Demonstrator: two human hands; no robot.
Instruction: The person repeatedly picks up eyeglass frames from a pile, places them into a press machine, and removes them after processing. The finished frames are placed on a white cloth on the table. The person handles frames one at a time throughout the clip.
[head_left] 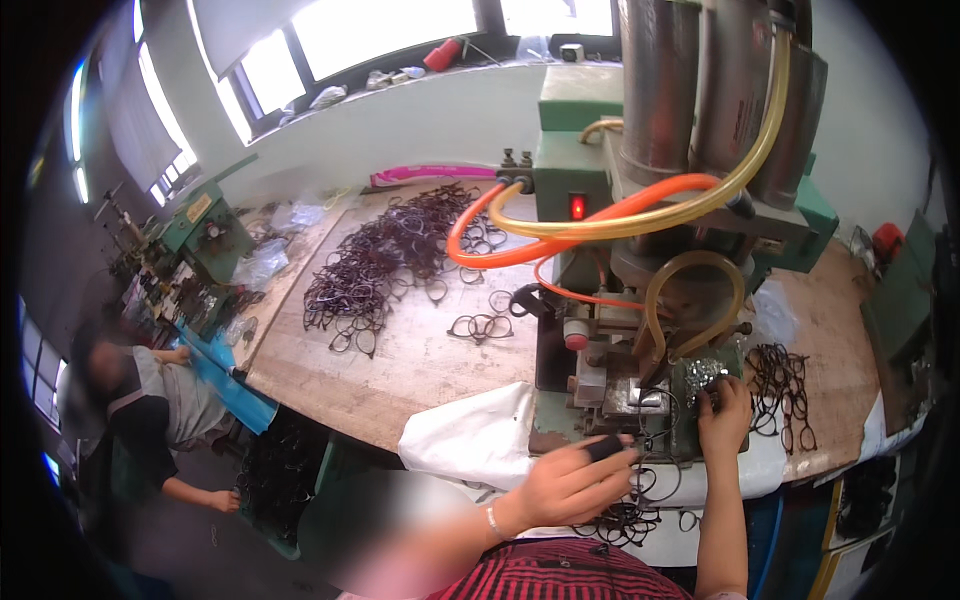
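My left hand [575,482], with a black sleeve on one finger, grips a dark eyeglass frame [658,484] in front of the green machine's work block [640,396]. My right hand [724,412] reaches to a heap of small silver metal parts [706,371] on the machine's right side. Its fingertips, dark-covered too, are bent together among the parts; what they pinch is too small to make out. More dark eyeglass frames [622,524] lie below my left hand, near my striped clothing.
A large pile of eyeglass frames [385,250] covers part of the wooden table [400,375]. More frames [790,395] lie right of the machine [572,150]. Orange and yellow hoses [600,240] loop over it. A white cloth [470,435] hangs at the table edge. Another person [150,410] sits at left.
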